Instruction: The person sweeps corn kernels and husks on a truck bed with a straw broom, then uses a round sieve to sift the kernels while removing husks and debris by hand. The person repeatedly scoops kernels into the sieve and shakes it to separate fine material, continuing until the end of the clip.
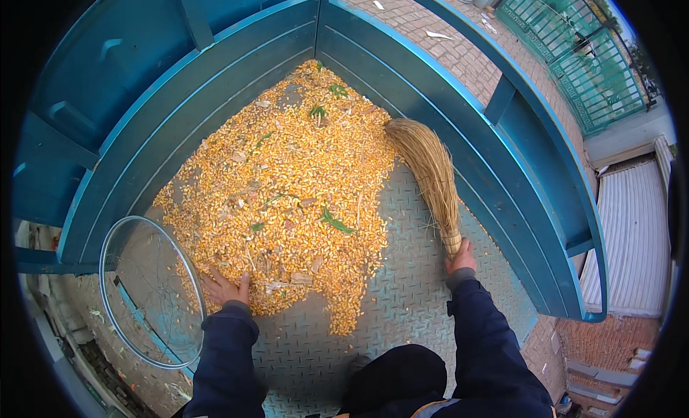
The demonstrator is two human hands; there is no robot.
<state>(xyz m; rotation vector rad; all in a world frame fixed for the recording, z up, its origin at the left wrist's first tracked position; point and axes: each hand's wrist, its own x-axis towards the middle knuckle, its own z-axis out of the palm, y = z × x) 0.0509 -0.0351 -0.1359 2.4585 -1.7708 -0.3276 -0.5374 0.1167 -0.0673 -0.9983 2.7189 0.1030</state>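
A spread of loose yellow corn kernels (280,186) covers much of the truck bed's diamond-plate metal floor (409,305), mixed with green leaves and dry husk bits. My right hand (461,258) grips the bound handle end of a straw broom (430,175). The broom's bristles point away from me, their tips touching the kernels' right edge by the side wall. With fingers apart, my left hand (225,288) rests on the near-left edge of the kernels and holds nothing. Just left of it is a round wire basket (167,366) with a shiny rim, tilted at the bed's edge.
Blue metal side walls (430,113) meet in a far corner, with a raised rail (560,143) above the right one. My knee (412,367) is low on the floor. Outside lie brick paving (371,14), a green gate (581,57) and a white corrugated panel (627,240).
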